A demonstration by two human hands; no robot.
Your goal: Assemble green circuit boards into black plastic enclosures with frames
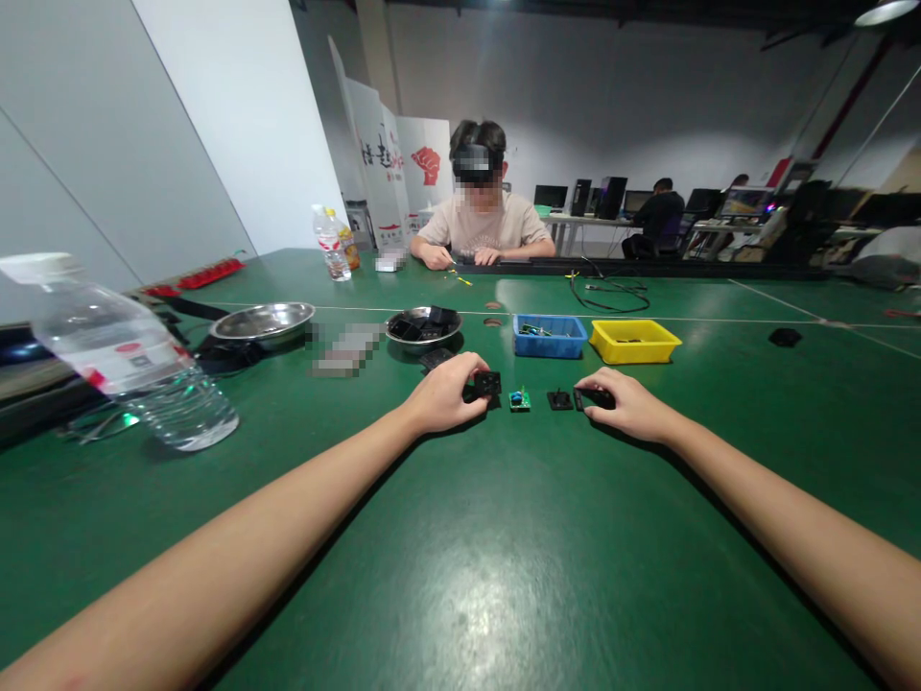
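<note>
Green tabletop [475,537]: spreading across the room, catching a bright glare in its near middle, with pale lines crossing its far part.
Left hand [453,393]: pinching a black square part [487,383] between thumb and fingers, left of a small green circuit board [519,401].
Right hand [627,403]: gripping a black piece [596,397] in its fingertips; a loose black part [559,399] is lying just left of it, beside the board.
Containers: a metal bowl [423,346] is holding black pieces behind the left hand; farther right, a blue bin [549,346] and a yellow bin [633,352] are standing side by side.
Left side: a clear bottle [136,355] is standing near, a shiny dish [263,322] beyond it.
Far side: a person [485,226] is sitting opposite, a black cable [611,297] lying to the right; monitors [551,197] are lining the back.
Hard to make out: fingers are covering much of both held pieces; blurring is masking a flat item [349,348]; the yellow bin's contents are staying too small to tell.
</note>
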